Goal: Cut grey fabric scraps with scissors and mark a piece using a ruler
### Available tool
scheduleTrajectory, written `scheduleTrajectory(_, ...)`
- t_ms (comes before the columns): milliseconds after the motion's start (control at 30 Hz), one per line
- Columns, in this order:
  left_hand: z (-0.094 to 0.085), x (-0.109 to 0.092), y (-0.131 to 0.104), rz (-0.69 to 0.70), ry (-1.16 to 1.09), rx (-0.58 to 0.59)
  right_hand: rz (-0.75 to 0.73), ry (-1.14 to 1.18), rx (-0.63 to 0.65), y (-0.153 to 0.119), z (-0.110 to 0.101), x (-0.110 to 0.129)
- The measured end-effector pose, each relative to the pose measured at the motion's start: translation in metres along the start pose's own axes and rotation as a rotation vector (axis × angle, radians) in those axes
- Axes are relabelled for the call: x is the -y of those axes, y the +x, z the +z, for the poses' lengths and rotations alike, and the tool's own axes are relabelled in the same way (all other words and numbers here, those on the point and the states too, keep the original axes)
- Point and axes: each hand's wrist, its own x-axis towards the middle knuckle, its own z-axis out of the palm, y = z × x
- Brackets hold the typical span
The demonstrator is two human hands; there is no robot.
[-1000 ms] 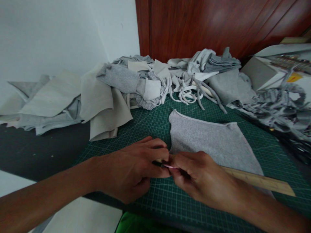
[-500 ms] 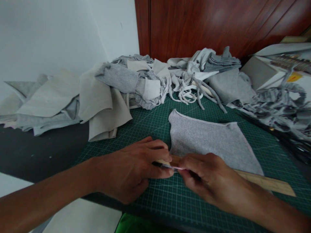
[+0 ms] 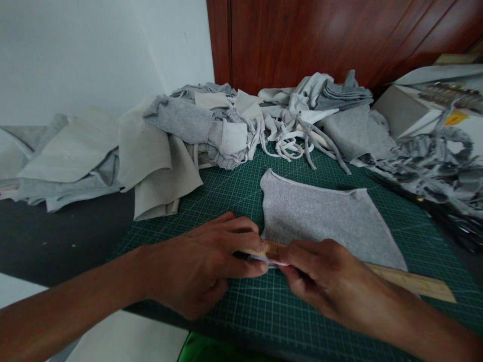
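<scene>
A grey fabric piece (image 3: 320, 218) lies flat on the green cutting mat (image 3: 234, 196). A wooden ruler (image 3: 411, 284) runs along the fabric's near edge. My left hand (image 3: 204, 266) presses down on the ruler's left end, fingers curled. My right hand (image 3: 324, 281) sits just to its right over the ruler, pinching a small pinkish-white marker piece (image 3: 273, 261) at the fabric's near-left corner. The two hands nearly touch. What lies under my right palm is hidden.
A heap of grey and white fabric scraps and strips (image 3: 234, 125) fills the back of the mat. Beige pieces (image 3: 151, 161) hang over the mat's left edge onto the dark table (image 3: 56, 236). A sewing machine (image 3: 433, 105) stands at right, before a wooden door (image 3: 320, 40).
My right hand slid a short way right along the ruler's edge with the pinkish piece, then held near the same spot. My left hand stayed put. The view drifted slightly.
</scene>
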Motion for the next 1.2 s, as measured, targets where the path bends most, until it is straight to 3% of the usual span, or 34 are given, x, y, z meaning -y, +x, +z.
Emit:
scheduleTrajectory(300,-0.001,0.001,0.001,0.001,-0.025,0.008,-0.041,-0.024,-0.068,-0.004,0.004,-0.005)
scheduleTrajectory(567,0.001,0.002,-0.001,-0.013,-0.024,-0.009,-0.004,-0.085,-0.056,-0.020,-0.006,-0.008)
scheduleTrajectory(833,0.001,0.001,0.001,0.010,0.015,-0.006,-0.052,-0.054,-0.047,-0.003,0.002,-0.005)
scheduleTrajectory(1067,0.000,0.000,0.000,0.004,0.035,-0.003,-0.014,-0.060,-0.026,-0.026,-0.011,-0.013)
scheduleTrajectory(1200,0.001,-0.005,0.004,0.026,0.084,0.024,-0.024,-0.052,-0.044,-0.024,-0.013,-0.013)
